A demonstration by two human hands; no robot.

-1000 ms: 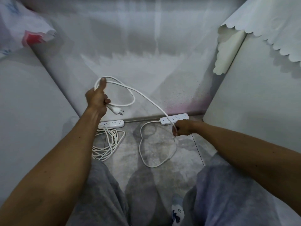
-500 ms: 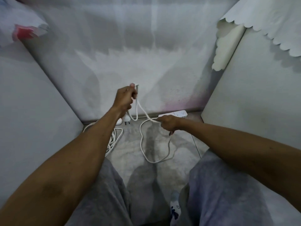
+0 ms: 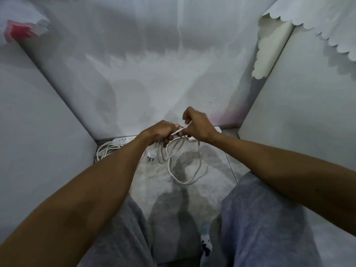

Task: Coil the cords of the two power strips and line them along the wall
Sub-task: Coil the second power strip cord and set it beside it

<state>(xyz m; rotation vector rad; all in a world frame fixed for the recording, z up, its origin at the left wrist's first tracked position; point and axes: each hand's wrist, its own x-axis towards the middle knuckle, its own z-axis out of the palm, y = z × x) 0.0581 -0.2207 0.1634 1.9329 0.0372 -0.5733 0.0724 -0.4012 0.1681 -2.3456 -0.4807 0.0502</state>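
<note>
The left hand (image 3: 160,132) has its fingers clamped round the gathered loops of cord (image 3: 185,183), which hang to the floor near the wall. The right hand (image 3: 198,126) pinches the next length. Each new loop should match the rest, untwisted, so the coil lies flat by its strip (image 3: 217,129).

Smooth white plastic cord (image 3: 174,151); mottled stone-like floor (image 3: 208,182); grey cloth trousers (image 3: 260,228).

A pale, shadowed wall (image 3: 154,70) fills the upper frame. Mottled grey floor (image 3: 213,189) lies centre; scalloped cloth (image 3: 319,18) hangs upper right.
</note>
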